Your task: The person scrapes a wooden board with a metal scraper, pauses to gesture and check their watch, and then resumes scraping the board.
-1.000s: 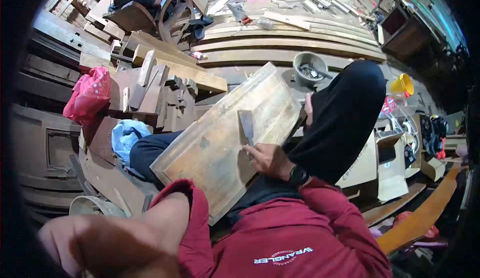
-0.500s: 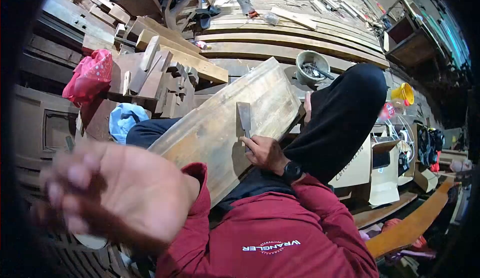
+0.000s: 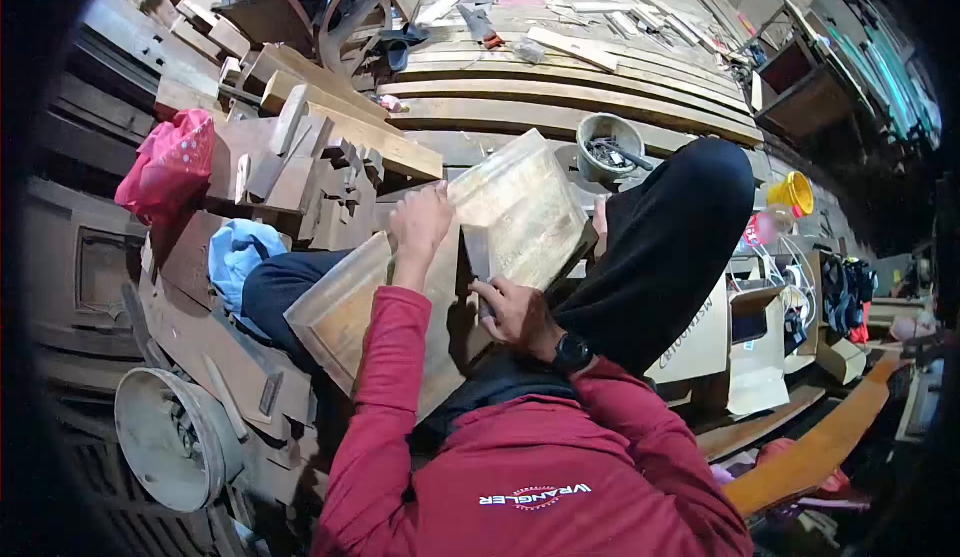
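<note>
A long wooden board [image 3: 520,207] lies slanted across my lap. My left hand [image 3: 420,222] rests flat on its upper left edge, fingers spread over the wood. My right hand [image 3: 510,312] grips the handle of a flat metal scraper [image 3: 478,255], whose blade lies against the board just right of the left hand. Both arms wear red sleeves, and a black watch [image 3: 572,352] sits on my right wrist. My raised knee in dark trousers [image 3: 670,237] stands right of the board.
Stacked wood blocks [image 3: 310,157] and a red bag [image 3: 170,167] lie to the left, a blue cloth [image 3: 235,257] beside my leg. A grey bowl of metal bits [image 3: 610,145] sits beyond the board. A round metal part [image 3: 175,437] lies lower left. Another person sits at the far top left.
My left hand, blurred close to the camera before, has come down onto the board's upper edge. The right hand still holds the scraper in nearly the same place.
</note>
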`<state>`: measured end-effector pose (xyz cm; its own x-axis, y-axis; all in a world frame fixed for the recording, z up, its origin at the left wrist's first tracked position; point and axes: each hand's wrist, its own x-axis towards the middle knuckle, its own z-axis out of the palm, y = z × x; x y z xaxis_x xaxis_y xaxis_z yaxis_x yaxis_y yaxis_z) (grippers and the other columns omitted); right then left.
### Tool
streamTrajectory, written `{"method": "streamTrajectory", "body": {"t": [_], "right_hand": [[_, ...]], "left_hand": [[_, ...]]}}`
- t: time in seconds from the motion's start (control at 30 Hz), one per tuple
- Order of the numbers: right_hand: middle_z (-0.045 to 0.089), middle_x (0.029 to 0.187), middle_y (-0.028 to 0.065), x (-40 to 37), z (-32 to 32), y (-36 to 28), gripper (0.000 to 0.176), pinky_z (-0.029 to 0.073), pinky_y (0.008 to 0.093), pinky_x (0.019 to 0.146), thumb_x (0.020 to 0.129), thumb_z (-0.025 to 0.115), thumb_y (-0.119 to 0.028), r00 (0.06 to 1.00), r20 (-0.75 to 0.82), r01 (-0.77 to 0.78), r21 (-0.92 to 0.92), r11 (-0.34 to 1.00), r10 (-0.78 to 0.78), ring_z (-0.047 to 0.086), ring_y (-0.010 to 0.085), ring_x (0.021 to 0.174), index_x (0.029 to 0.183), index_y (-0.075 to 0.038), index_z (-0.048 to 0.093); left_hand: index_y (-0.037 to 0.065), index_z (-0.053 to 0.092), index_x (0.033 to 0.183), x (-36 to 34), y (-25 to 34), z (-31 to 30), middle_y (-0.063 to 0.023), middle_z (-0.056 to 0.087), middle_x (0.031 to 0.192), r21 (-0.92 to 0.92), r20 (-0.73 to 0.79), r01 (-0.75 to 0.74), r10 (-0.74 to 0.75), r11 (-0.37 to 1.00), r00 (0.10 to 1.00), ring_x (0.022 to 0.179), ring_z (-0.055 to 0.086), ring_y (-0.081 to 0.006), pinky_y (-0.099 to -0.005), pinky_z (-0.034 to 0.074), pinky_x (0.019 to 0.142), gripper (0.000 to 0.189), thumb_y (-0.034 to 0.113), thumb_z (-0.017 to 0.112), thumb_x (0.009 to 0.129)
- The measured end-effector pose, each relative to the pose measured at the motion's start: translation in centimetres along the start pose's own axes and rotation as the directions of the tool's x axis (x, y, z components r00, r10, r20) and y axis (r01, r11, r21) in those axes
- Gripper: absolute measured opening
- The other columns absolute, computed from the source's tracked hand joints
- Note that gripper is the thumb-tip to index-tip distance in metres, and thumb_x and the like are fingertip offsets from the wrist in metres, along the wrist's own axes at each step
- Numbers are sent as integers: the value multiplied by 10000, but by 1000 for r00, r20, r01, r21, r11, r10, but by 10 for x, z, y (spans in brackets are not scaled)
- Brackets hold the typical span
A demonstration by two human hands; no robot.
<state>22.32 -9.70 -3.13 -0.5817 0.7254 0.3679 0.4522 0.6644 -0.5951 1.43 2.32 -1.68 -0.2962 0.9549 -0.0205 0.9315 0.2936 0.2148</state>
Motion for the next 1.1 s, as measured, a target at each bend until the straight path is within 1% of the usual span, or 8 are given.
{"method": "streamTrajectory", "body": {"t": [0.2, 0.3, 0.47, 0.6, 0.73, 0.83, 0.97, 1.1], "right_hand": [[612, 1019, 194, -5, -2, 0, 507, 578, 465, 726, 804, 720, -150, 997, 70, 34, 7, 999, -34, 690, 383, 812, 1287, -48, 603], [618, 970, 178, 1, 6, -1, 503, 575, 457, 707, 796, 724, -145, 998, -28, -61, -26, 998, 60, 685, 380, 809, 1278, -59, 607], [598, 921, 176, -3, 1, 3, 529, 557, 465, 704, 778, 681, -54, 999, 26, 35, 31, 999, -35, 660, 381, 786, 1304, -65, 623], [593, 927, 166, 1, 11, 6, 526, 547, 455, 711, 763, 712, -72, 996, 12, -89, -55, 994, 90, 653, 384, 802, 1281, -68, 625], [633, 954, 179, 0, -9, 0, 519, 567, 434, 675, 778, 749, -138, 997, 22, 78, 24, 997, -78, 678, 371, 763, 1274, -47, 623], [604, 902, 166, 0, 10, 3, 535, 535, 451, 693, 747, 728, -72, 997, 4, -76, 10, 997, 76, 650, 374, 792, 1274, -66, 633], [640, 955, 173, -2, 3, 4, 511, 568, 436, 679, 773, 735, -124, 997, -52, 54, 20, 998, -53, 680, 370, 767, 1267, -55, 625], [639, 925, 162, 2, 13, 8, 506, 564, 449, 683, 762, 739, -122, 998, -34, -52, -44, 998, 51, 678, 367, 760, 1251, -51, 632]], "left_hand": [[85, 762, 1043, -1, 2, -4, -220, 753, 1021, -6, 28, -1, 2, 1000, 1000, 979, 721, -428, -557, 561, 856, 498, 450, 424, 1077], [74, 758, 1032, -2, -2, -2, -218, 756, 999, -3, 16, -17, 17, 1000, 1000, 960, 729, -423, -559, 563, 841, 501, 442, 421, 1078], [74, 767, 1003, -3, -3, -3, -229, 756, 960, -2, -14, -56, 56, 998, 998, 913, 740, -426, -558, 573, 798, 478, 408, 432, 1073], [61, 740, 1043, -4, -2, -5, -243, 745, 994, -38, 33, -45, 46, 998, 998, 961, 722, -441, -553, 562, 843, 496, 435, 417, 1076], [57, 739, 1027, -6, -2, -5, -234, 749, 970, -36, -30, -82, 81, 996, 996, 920, 725, -450, -564, 564, 818, 484, 423, 426, 1072], [60, 737, 1032, -3, -5, 1, -228, 751, 974, -19, -17, -77, 77, 997, 997, 926, 725, -445, -562, 565, 815, 480, 423, 425, 1072], [58, 734, 1059, -6, -1, -8, -232, 754, 995, -11, 18, -87, 87, 996, 996, 943, 736, -424, -563, 566, 811, 457, 394, 425, 1077], [62, 728, 1086, -5, 0, -9, -234, 751, 1015, 1, 56, -73, 73, 997, 996, 953, 733, -425, -563, 567, 814, 457, 400, 421, 1077]]}}
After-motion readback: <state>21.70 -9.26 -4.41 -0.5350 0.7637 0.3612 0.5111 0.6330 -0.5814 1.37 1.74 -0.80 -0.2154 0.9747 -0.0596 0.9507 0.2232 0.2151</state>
